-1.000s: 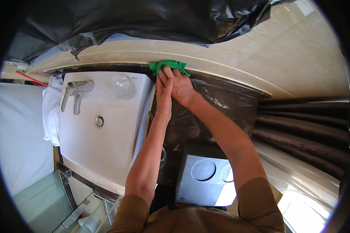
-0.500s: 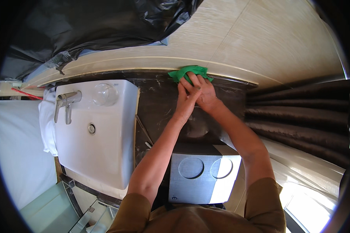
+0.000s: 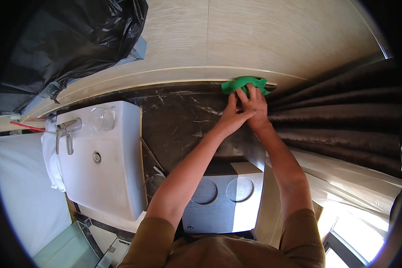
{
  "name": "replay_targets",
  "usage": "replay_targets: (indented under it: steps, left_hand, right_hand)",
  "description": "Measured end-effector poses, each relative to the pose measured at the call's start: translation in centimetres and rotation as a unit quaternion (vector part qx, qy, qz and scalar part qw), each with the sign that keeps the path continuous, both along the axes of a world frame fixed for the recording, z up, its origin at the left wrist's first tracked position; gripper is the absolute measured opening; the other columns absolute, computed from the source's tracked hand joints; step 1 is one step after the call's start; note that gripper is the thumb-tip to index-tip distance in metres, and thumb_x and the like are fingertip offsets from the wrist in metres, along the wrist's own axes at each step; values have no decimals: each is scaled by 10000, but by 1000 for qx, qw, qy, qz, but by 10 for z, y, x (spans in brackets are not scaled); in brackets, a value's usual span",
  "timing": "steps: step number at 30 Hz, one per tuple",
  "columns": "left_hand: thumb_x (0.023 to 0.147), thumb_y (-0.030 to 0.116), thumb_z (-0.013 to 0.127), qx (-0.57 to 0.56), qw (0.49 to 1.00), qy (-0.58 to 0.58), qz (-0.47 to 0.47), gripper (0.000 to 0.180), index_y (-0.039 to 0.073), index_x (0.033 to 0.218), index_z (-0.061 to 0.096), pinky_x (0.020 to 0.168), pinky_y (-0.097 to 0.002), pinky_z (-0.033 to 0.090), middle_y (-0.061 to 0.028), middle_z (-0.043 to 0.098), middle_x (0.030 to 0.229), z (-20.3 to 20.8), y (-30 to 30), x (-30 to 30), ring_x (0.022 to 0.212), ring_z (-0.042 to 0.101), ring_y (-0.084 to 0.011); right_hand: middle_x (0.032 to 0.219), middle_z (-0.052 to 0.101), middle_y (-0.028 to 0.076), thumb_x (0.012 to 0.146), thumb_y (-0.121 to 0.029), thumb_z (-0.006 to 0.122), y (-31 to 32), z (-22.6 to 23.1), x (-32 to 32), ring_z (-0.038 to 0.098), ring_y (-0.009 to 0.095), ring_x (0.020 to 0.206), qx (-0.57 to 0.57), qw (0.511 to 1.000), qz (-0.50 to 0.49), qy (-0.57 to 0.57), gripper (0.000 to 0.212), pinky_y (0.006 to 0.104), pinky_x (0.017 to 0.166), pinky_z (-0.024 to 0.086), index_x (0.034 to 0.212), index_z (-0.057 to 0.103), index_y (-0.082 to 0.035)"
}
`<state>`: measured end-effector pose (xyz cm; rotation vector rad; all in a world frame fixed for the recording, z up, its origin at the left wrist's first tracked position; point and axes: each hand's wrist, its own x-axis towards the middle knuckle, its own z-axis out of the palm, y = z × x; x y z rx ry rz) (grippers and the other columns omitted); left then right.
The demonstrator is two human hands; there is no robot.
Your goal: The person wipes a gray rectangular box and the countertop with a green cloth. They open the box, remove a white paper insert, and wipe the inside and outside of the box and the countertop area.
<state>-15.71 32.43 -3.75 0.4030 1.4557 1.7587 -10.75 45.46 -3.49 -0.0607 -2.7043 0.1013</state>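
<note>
A green cloth is bunched against the raised dark edging at the back of the dark marbled countertop, near its right end. My right hand grips the cloth from above, fingers bent over it. Close against it, my left hand has its fingertips on the cloth's near left part, its thumb crossing toward the right hand. The hands overlap, and some fingertips are hidden in the cloth's folds.
A white sink with a metal faucet and a clear glass stands left. A box with two round recesses lies below my arms. Dark curtains hang right; black plastic sheeting covers something upper left.
Both hands and the green cloth have slid right along the back edge, toward the curtains. The whole view has also shifted, with the sink and box now further left.
</note>
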Motion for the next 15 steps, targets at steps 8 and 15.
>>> replay_targets:
  steps: [8,15]
  left_hand:
    - [856,319,807,-134,988,41,-70,1032,0,1634,208,1053,-379,484,-243,438,1568,-5,-8,6,1262,578,-283]
    - [840,310,822,-275,952,127,-35,914,30,1592,384,902,-349,555,-224,503,1495,-28,-67,-15,1033,660,-224]
  right_hand:
    - [1348,563,121,844,-224,748,14,-24,37,550,381,1205,-62,994,-43,-82,589,491,980,497,1406,577,-171]
    - [1464,530,105,905,-300,721,-16,-49,27,434,374,1399,-28,987,47,-152,599,537,1128,352,1466,554,-169]
